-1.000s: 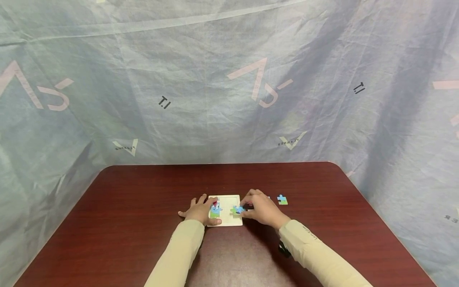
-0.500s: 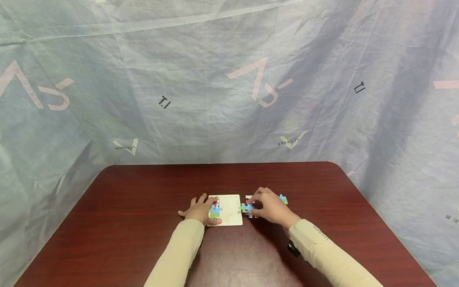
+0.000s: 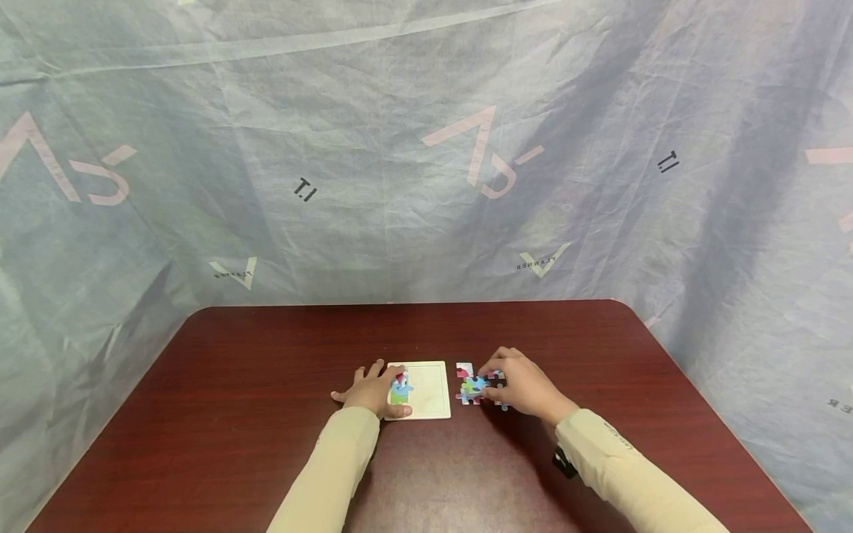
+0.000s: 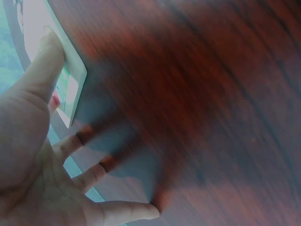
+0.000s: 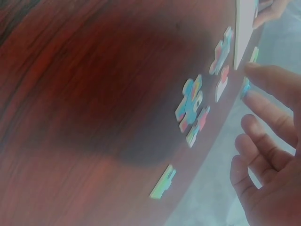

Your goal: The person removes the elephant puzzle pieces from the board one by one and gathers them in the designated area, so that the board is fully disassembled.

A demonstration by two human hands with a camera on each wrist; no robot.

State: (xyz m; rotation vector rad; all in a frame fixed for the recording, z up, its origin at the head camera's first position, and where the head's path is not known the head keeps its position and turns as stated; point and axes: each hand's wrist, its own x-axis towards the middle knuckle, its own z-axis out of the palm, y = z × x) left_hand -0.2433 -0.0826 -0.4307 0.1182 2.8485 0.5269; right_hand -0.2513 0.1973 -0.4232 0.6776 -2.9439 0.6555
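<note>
From my end the head cam has the best angle on this one. The left hand (image 3: 368,392) is spread wide, thumb and index finger pressing on the left side of the pale puzzle board (image 3: 429,392), not gripping anything. There's a piece with a blue face (image 3: 400,389) sitting at the left of that board, partly covered by the fingers. On the left wrist cam I only get a corner of the board plus a bit of colour past the thumb, and the index finger is hidden.

The right hand (image 3: 523,381) has a blue-and-green puzzle piece (image 3: 476,385) pinched between thumb and index, gap pretty much just the piece. It's right of the board, over some loose pieces, and from above they blend together so I can't trace its outline. On the right wrist cam the fingers cover most of it.

That same cam does show the loose pieces (image 5: 189,103) on the dark red table (image 5: 94,70), seen at a slant, so the prints are mush to me. One green-edged piece (image 5: 163,181) lies apart from the rest; on the head cam I can't pick it out.
</note>
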